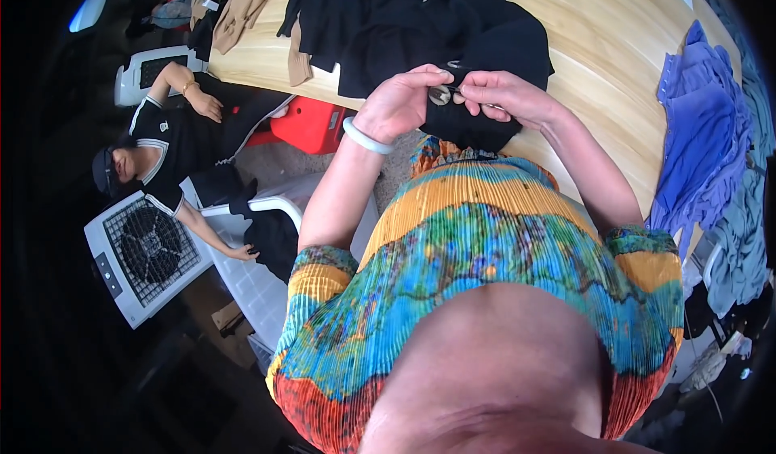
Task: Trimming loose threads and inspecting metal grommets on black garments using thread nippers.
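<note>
Over the near edge of the table, a black garment hangs down between my hands. My left hand, with a pale bangle on its wrist, is closed in a pinch at a round, shiny, dark-and-pale button. Beside it my right hand is closed too, thumb and forefinger pressed together just right of the button. What those fingers hold is too small to make out. Another shiny, button-like piece shows just above, against the black cloth.
More black garments lie piled on the wooden table. Tan knitwear is at the far left, blue-violet clothing at the right edge. Left of the table are a seated person, a red stool, a white chair and an air cooler.
</note>
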`<move>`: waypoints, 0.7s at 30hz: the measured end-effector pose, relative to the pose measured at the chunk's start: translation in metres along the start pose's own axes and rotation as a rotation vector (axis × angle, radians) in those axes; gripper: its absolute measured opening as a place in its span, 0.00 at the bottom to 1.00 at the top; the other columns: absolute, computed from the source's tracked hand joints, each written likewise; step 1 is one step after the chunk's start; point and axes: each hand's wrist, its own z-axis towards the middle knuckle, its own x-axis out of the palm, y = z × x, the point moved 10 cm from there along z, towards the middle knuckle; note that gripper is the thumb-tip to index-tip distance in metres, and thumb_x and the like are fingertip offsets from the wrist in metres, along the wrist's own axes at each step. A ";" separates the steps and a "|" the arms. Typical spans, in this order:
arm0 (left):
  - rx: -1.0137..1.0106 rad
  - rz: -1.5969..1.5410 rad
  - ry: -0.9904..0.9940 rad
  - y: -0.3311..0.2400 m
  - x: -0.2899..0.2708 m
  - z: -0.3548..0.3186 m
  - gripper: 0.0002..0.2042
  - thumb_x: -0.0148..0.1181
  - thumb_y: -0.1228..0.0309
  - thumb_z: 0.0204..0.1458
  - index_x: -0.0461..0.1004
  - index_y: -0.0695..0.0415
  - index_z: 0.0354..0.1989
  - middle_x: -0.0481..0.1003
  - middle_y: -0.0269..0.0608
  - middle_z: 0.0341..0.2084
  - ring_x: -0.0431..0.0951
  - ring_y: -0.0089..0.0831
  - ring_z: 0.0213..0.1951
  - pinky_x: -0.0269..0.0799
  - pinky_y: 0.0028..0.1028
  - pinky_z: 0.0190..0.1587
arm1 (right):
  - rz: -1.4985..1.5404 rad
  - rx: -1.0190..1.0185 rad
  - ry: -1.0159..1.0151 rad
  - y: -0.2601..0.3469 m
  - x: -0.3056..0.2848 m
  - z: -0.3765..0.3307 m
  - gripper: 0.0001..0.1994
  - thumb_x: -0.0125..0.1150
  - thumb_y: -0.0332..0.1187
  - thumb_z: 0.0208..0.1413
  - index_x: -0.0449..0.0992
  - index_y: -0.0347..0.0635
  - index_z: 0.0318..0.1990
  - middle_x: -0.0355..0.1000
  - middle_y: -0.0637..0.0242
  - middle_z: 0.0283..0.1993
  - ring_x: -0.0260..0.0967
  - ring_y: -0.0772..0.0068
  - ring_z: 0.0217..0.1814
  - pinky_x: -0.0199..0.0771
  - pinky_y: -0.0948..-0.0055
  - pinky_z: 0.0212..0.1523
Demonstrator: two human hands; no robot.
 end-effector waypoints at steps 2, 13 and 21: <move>-0.039 0.016 -0.007 0.002 0.001 0.002 0.02 0.51 0.76 0.46 0.71 0.59 0.27 0.72 0.35 0.28 0.71 0.25 0.34 0.64 0.22 0.41 | 0.125 0.052 -0.016 -0.005 0.001 0.001 0.10 0.48 0.39 0.54 0.68 0.41 0.34 0.61 0.77 0.23 0.48 0.92 0.14 0.43 0.90 0.14; 0.061 0.017 0.143 0.005 0.007 0.008 0.03 0.51 0.76 0.45 0.72 0.60 0.25 0.73 0.38 0.25 0.71 0.29 0.35 0.61 0.27 0.45 | 0.155 0.110 -0.074 -0.025 -0.002 0.003 0.08 0.47 0.38 0.54 0.65 0.44 0.29 0.62 0.73 0.22 0.50 0.89 0.12 0.45 0.88 0.10; 0.099 0.087 0.020 0.014 -0.001 0.002 0.02 0.55 0.77 0.41 0.71 0.58 0.20 0.70 0.35 0.22 0.67 0.25 0.33 0.57 0.23 0.42 | 0.184 0.103 -0.097 -0.031 0.010 -0.002 0.06 0.50 0.35 0.54 0.65 0.44 0.30 0.63 0.74 0.22 0.50 0.89 0.14 0.47 0.89 0.13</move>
